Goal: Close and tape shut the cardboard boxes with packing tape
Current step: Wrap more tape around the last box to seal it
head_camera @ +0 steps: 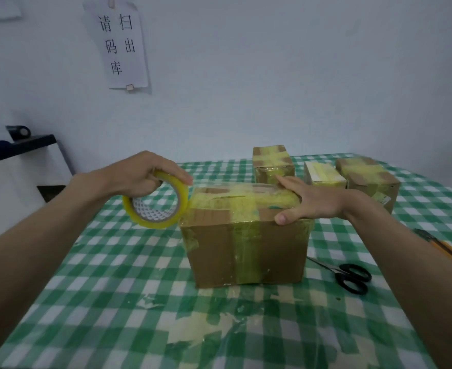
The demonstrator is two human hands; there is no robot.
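Four cardboard boxes stand on the green-checked worktop (113, 275). The largest, the near box (243, 235), sits at the centre, its top flaps down and crossed with yellowish tape strips. The left hand (142, 177) grips one roll of packing tape (157, 202), fingers curled over the ring and through its core, holding it upright at the box's 9 o'clock side, the roll touching or just beside the top left edge. The right hand (307, 201) lies flat on the box's top at its 3 o'clock end, fingers straight across the lid and thumb pressed over the near edge.

Behind, toward 12 and 1 o'clock, are three smaller boxes, all taped: the tall box (272, 163), the pale box (324, 173) and the far right box (371, 179), the last two just beside each other.

One pair of black-handled scissors (350, 275) lies at 4 o'clock of the near box, near it but apart. One paper notice (119, 43) hangs on the wall at 11 o'clock.
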